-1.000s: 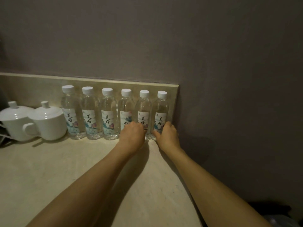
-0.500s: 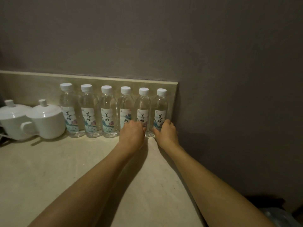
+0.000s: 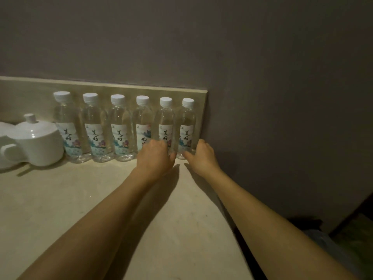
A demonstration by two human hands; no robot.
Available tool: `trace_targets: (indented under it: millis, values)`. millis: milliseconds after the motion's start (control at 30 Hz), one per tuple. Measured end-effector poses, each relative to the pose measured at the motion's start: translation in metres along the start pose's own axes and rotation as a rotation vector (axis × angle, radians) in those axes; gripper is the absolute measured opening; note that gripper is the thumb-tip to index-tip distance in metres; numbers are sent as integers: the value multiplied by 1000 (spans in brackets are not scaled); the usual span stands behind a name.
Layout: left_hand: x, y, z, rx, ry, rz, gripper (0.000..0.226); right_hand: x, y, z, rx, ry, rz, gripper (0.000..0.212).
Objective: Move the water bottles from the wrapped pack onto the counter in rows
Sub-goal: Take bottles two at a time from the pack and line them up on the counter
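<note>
1. At the far left I see two white lidded cups [image 3: 38,142] standing on the counter [image 3: 60,209], just beside the start of the row.
2. Six water bottles [image 3: 120,126] stand upright, shoulder to shoulder, against the low backsplash [image 3: 30,91], caps on. The fourth bottle [image 3: 143,122] shows its label turned differently from the others.
3. My left hand [image 3: 154,156] sits at the foot of the fourth and fifth bottle [image 3: 166,122], fingers curled toward them; they are hidden behind the knuckles, so I cannot tell whether they pinch a bottle or only press on it.
4. My right hand [image 3: 202,155] cups the lower part of the last bottle [image 3: 187,126], thumb on its near left, fingers wrapping round its right side by the wall [image 3: 282,98].
5. I judge this to be the seating step for the row's right end: the two bottles are set down and being squared up.
6. The wrapped pack is out of view. The next move, I reckon, calls for letting go without tipping anything, then starting a second row in front.
</note>
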State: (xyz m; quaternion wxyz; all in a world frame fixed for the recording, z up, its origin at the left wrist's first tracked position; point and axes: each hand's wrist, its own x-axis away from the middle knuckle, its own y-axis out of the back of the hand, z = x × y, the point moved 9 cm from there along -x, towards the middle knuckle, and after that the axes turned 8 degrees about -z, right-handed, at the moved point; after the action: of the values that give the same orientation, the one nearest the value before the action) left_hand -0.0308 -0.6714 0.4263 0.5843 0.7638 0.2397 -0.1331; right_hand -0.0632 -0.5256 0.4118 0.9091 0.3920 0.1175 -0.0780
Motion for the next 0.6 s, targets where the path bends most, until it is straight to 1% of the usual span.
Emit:
trace_targets:
  millis: [133, 333, 433, 500, 600]
  values:
    - [14, 7, -39, 111, -24, 28, 41, 8, 44, -19, -70, 21, -93, 50]
    - [40, 22, -138, 226, -105, -11, 42, 27, 147, -68, -199, 53, -350, 24]
    - [62, 18, -199, 288, -128, -12, 45, 45, 203, -118, -237, 51, -455, 10]
    - [79, 8, -244, 318, -134, 26, 51, 59, 239, -164, -256, 18, -487, 10]
    - [106, -10, -316, 362, -156, 94, 53, 77, 292, -243, -249, -50, -515, 14]
